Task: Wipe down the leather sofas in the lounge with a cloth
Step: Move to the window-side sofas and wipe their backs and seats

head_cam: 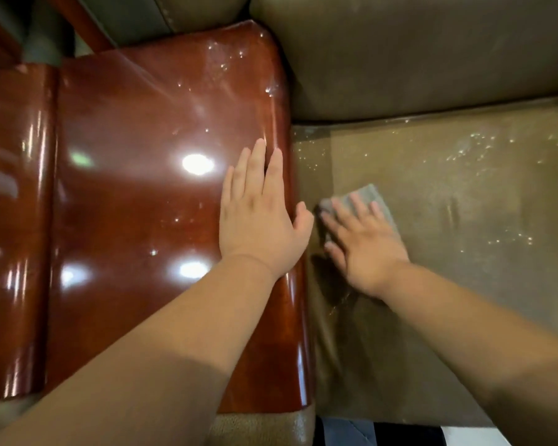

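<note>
Left hand (258, 214) flat, holding nothing, on armrest (136, 194) (glossy wood); right hand (361, 239) flat, fingers spread, pressing cloth (372, 196) near seat's (464, 220) left edge.

Right hand (364, 243) blurred, covering most of the grey cloth (372, 196)

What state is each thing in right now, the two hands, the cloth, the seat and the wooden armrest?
left hand: open, flat on the wooden armrest
right hand: open, fingers pressing the cloth
cloth: grey, flat on the seat under the fingers
seat cushion: olive leather, scattered with glinting specks
wooden armrest: glossy, reflecting lights
</note>
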{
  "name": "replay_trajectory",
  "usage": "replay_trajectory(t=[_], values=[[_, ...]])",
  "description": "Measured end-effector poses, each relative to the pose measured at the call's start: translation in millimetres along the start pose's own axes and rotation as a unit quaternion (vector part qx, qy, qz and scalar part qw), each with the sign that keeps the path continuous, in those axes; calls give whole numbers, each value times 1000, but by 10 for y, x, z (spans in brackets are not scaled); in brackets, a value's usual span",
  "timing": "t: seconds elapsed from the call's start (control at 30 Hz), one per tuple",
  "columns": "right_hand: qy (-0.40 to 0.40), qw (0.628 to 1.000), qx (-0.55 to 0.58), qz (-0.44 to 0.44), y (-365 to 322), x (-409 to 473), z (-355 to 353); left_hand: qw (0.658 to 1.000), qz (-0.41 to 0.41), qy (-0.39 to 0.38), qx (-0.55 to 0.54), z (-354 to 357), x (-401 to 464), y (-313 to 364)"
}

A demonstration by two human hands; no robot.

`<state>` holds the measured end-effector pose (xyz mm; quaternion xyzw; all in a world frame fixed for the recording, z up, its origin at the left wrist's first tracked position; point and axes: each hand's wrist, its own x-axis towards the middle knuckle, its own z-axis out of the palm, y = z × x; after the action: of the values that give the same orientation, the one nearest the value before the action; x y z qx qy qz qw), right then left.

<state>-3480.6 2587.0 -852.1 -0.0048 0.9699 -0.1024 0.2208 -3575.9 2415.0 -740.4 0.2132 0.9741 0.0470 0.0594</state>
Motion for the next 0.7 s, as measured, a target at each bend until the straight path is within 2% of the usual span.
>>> replay_trajectory(t=[0.07, 0.1, 0.13, 0.17, 0.23, 0.27, 0.33, 0.4, 0.47, 0.57, 0.63, 0.67, 0.7], values=[[-47, 983, -30, -174, -160, -304, 96, 1000, -2, -19, 3, -43, 27, 34], [-67, 970, -48, -230, -77, -318, 64, 1000, -6, -18, -5, -78, 92, 51], [-68, 965, -63, -247, 41, -224, 11, 1000, -7, -7, -9, -115, 202, 51], [-52, 970, -78, -224, 152, -60, -48, 1000, -3, 10, -9, -147, 355, 38], [-13, 994, -73, -84, 342, 339, -182, 1000, 1, 26, -7, -178, 666, 0], [10, 999, -32, 6, 406, 547, -260, 1000, -2, 22, -4, -167, 777, -27], [33, 987, 68, 143, 457, 827, -355, 1000, -15, 10, 6, -107, 859, -73], [36, 981, 90, 167, 342, 881, -342, 1000, -15, 13, 15, -68, 864, -73], [13, 999, 2, 38, 140, 673, -197, 1000, -10, 11, 9, -89, 871, -66], [-24, 978, -88, -186, 126, 377, -110, 1000, -10, 8, 7, -105, 887, -76], [-12, 968, -115, -224, 400, 729, -288, 1000, -7, 9, -2, -69, 893, -94], [19, 972, -128, -197, 521, 980, -361, 1000, -6, 12, -9, -57, 898, -97], [30, 984, -122, -129, 625, 1232, -485, 1000, -5, 13, -13, -54, 902, -99]])
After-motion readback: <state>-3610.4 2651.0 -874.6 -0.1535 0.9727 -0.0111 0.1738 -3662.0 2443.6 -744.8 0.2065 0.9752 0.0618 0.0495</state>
